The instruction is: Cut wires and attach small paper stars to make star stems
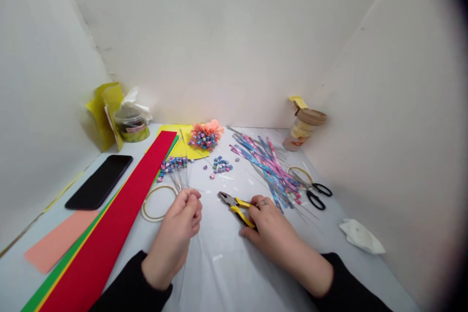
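Left hand (184, 213) closed around the wires of a bunch of folded paper stars (174, 163). Right hand (268, 222) holding yellow-handled pliers (237, 208) at near centre. Progress, judged: part-way; many stars wired, small loose pile (222, 165) mid-worktop without visible wires, patterned strips (270, 163) to the right unfolded. Far centre: a cluster (204, 140) with orange crepe edging looks finished. Worktop (226, 273) pale, scattered with scraps; plain pale walls (219, 48) on left, far and right sides.
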Tool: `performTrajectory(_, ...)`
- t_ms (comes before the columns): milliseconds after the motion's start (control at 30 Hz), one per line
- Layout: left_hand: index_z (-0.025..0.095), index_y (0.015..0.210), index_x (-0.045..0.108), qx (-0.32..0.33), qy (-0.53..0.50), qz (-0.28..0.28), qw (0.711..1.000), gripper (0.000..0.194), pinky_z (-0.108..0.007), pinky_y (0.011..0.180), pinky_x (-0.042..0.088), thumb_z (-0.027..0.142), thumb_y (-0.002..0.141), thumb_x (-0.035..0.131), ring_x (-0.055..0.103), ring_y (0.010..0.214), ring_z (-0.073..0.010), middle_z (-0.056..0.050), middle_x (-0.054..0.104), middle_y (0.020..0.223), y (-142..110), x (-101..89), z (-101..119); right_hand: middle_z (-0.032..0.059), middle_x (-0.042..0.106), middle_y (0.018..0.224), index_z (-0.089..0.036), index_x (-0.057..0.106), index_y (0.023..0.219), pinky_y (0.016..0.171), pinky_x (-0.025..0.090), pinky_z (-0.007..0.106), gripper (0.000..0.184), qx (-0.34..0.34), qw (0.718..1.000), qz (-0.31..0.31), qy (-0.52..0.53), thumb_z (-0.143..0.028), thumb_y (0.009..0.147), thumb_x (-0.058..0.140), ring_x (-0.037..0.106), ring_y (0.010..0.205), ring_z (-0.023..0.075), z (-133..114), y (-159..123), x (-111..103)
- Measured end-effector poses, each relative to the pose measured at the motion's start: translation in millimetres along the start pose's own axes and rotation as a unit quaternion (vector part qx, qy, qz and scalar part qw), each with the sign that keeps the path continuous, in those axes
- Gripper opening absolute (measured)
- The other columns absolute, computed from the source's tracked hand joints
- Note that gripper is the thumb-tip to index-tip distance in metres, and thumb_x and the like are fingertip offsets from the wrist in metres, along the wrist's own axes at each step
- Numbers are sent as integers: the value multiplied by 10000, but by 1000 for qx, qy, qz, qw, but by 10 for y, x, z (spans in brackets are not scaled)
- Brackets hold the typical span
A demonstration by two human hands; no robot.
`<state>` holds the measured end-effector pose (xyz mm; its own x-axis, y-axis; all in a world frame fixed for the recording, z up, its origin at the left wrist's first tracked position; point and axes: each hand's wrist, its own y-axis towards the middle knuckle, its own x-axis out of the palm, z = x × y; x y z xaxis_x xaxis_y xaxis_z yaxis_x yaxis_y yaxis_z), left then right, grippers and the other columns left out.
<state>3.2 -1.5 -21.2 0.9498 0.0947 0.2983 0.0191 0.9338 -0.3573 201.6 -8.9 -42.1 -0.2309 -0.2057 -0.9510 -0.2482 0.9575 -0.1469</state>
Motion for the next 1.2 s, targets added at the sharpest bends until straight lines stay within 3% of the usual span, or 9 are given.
performTrajectory(167,180,825,512,0,82,-16,996,194,-144,408,238,368,812,557,310,453,-37,78,436,607,41,-42,4,149,561,1003,-134,624,869,874,407,397,142,-3,999,20,31,-183,789,518,509,974,270,44,38,43)
performTrajectory(300,175,847,546,46,174,-2,984,214,-166,419,284,384,801,557,368,467,-51,50,511,661,35,-67,53,95,552,840,-172,537,734,754,440,377,169,19,975,33,217,-290,818,451,527,803,229,111,38,-67)
performTrajectory(367,174,838,573,89,238,10,967,202,-189,481,368,371,795,564,481,551,-86,18,569,705,13,-75,85,65,561,777,-191,523,753,701,459,360,243,19,910,14,414,-388,844,413,548,741,213,126,40,-108)
performTrajectory(500,185,775,603,172,331,36,927,162,-223,578,443,333,809,548,573,666,-137,-2,617,716,-56,-66,132,65,615,952,-220,531,816,743,487,375,317,-36,659,-22,751,-532,763,525,610,795,213,107,51,-59)
performTrajectory(567,191,753,604,204,356,45,911,160,-216,535,435,319,820,536,563,615,-130,7,610,689,-93,-57,140,63,611,1019,-220,535,768,733,490,356,328,-57,618,-26,784,-540,729,595,607,781,193,87,38,-12)
performTrajectory(633,193,742,600,233,374,47,897,153,-208,503,428,298,828,530,556,580,-121,14,605,674,-127,-52,142,63,621,1002,-213,539,722,705,491,332,308,-75,671,-20,737,-502,720,647,598,757,178,57,2,8)
performTrajectory(800,198,746,606,329,404,27,853,121,-192,554,452,215,840,531,585,622,-110,17,630,699,-192,-59,132,109,562,1189,-209,605,932,963,407,409,159,-151,904,88,390,-151,794,554,508,1144,240,-59,-131,2)
performTrajectory(933,200,777,627,378,425,13,823,108,-182,558,444,162,837,546,566,593,-93,24,620,682,-216,-59,107,117,445,1338,-212,510,1120,1034,359,433,411,-207,938,152,233,-17,763,458,381,1271,235,-73,-160,104)
performTrajectory(1200,189,848,641,419,427,-1,801,112,-178,575,457,131,836,545,593,630,-102,1,642,712,-218,-51,84,109,507,1228,-219,478,1033,951,433,436,383,-208,945,187,172,2,722,452,449,1170,248,-52,-121,184)
